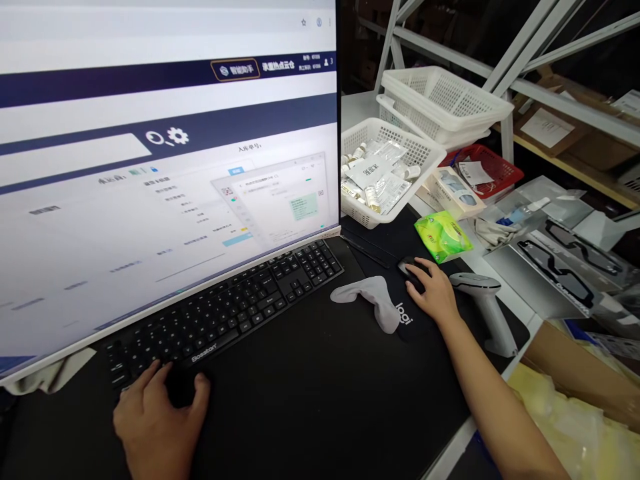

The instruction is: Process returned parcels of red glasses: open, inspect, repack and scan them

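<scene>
My left hand rests at the lower left of the black keyboard, fingertips on its near-left keys and thumb held apart. My right hand lies over a black computer mouse, fingers curved around it on the dark desk mat. A grey sock-like cloth lies between the keyboard and the mouse. Just right of my right hand stands a grey handheld barcode scanner. The large monitor behind the keyboard shows a web page with a smaller chat-like window.
A white basket holds small bottles and packets; more white baskets are stacked behind. A green tissue pack, a boxed item and a red basket stand nearby. Packaged goods crowd the right edge, above yellowish plastic bags.
</scene>
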The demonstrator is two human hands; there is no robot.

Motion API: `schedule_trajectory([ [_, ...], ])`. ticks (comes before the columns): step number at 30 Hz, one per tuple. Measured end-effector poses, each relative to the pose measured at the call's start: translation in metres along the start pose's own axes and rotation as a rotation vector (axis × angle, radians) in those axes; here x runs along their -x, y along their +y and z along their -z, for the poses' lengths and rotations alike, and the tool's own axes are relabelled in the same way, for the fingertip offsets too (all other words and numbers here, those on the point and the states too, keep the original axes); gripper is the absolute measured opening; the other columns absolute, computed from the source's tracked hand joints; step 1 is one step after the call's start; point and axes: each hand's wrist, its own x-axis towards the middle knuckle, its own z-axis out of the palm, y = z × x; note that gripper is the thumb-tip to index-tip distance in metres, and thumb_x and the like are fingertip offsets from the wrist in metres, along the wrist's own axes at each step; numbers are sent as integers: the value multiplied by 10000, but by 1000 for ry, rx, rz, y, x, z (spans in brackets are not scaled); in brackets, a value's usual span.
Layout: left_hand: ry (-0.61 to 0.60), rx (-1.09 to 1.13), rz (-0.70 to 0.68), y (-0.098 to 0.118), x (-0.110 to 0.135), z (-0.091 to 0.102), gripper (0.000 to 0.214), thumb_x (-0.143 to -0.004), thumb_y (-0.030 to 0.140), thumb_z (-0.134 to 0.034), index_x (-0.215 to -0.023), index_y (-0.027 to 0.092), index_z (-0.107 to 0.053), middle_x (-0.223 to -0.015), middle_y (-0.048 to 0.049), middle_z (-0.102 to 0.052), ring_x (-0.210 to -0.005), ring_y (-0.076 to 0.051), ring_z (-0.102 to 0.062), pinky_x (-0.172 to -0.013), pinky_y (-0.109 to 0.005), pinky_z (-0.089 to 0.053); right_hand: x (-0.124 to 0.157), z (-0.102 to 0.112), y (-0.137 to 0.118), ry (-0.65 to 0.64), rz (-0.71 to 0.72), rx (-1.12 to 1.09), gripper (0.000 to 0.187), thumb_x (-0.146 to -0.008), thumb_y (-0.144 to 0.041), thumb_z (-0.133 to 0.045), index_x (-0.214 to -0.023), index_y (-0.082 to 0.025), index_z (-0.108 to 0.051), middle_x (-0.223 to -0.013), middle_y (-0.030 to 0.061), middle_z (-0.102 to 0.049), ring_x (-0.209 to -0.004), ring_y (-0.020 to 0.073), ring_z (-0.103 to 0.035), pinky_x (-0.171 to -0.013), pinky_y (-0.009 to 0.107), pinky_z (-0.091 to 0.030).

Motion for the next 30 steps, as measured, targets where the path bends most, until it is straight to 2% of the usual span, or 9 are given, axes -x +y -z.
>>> schedule_trajectory([
  [9, 2, -4, -2, -1, 1, -1, 497, -848, 356, -668, -1240, 57, -603, -1335, -265, -593, -1274, -435, -555, -1122, -621, -414, 0, -1, 1, -11, 10, 21, 357, -905, -312, -589, -1244, -246, -678, -1371, 128, -569, -1154, 310, -618, -932, 476, -554],
  [15, 0, -1, 0, -2, 1, -1, 482, -830, 344, -685, -1233, 94, -602, -1343, -244, -593, -1270, -431, -560, -1115, -622, -422, 0, -1, 1, 4, 18, 36, 343, -908, -313, -596, -1234, -238, -674, -1363, 128, -577, -1136, 306, -630, -921, 470, -561],
  [24, 6, 15, 23, -2, 2, -2, 451, -828, 331, -678, -1219, 132, -578, -1353, -215, -580, -1301, -397, -536, -1153, -602, -373, 0, -7, 7, 36, -34, -38, 476, -865, -349, -637, -1324, -233, -586, -1363, 138, -572, -1203, 326, -601, -960, 499, -550],
  [27, 23, 28, 28, -5, 3, -3, 443, -824, 331, -675, -1210, 138, -574, -1343, -208, -580, -1291, -387, -539, -1143, -608, -375, 0, 3, 3, 153, -30, -78, 518, -856, -355, -644, -1344, -206, -559, -1341, 163, -583, -1213, 347, -591, -988, 546, -527],
  [30, 40, 34, 10, -8, 3, -4, 436, -815, 312, -682, -1198, 132, -575, -1316, -214, -590, -1266, -380, -552, -1123, -615, -389, 1, 24, -31, 353, -30, -109, 423, -894, -298, -603, -1306, -205, -587, -1310, 174, -604, -1219, 348, -587, -1026, 569, -493],
])
